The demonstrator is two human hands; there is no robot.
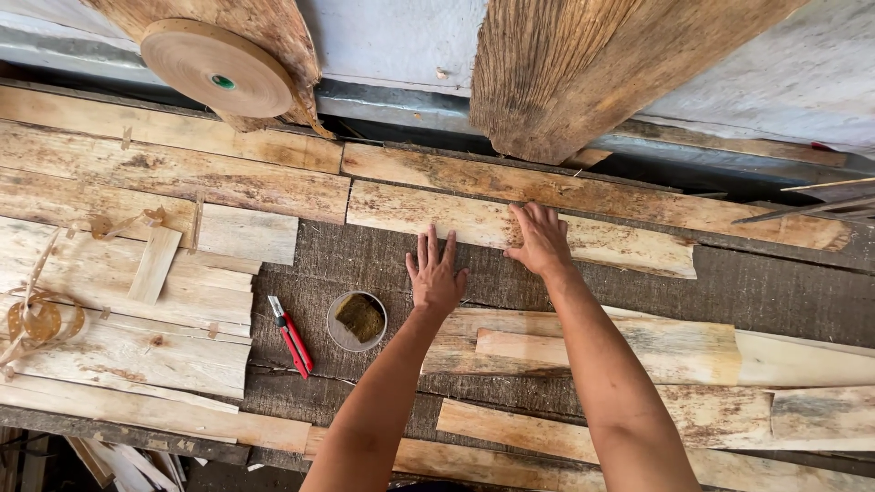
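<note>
Toward the far edge of the rough plank workbench point(747, 292), I have both hands spread flat, palms down, gripping nothing. My left hand point(434, 276) rests with fingers fanned on the dark, weathered bench board, its fingertips just touching the near edge of a long pale veneer strip point(456, 219). My right hand point(541, 239) lies on that same strip, fingers stretched toward its far edge. The strip is thin, flat and rectangular, creamy with brown blotches and a ragged right end.

Just left of my left wrist sits a small round tin point(356, 321) holding a murky yellow-brown substance, and beside it lies a red-handled utility knife point(291, 336), angled toward the near edge. More pale, splintery veneer sheets point(118, 301) are stacked across the left side of the bench, with a curl of thin tan tape point(36, 321) near the left edge. Other strips point(638, 351) overlap under my right forearm toward the near right corner.

Beyond the far edge, a flat disc-shaped roll of tan tape point(217, 67) leans against a coarse wooden post point(273, 27), and a second fibrous, heavily grained post point(583, 73) stands to its right.
</note>
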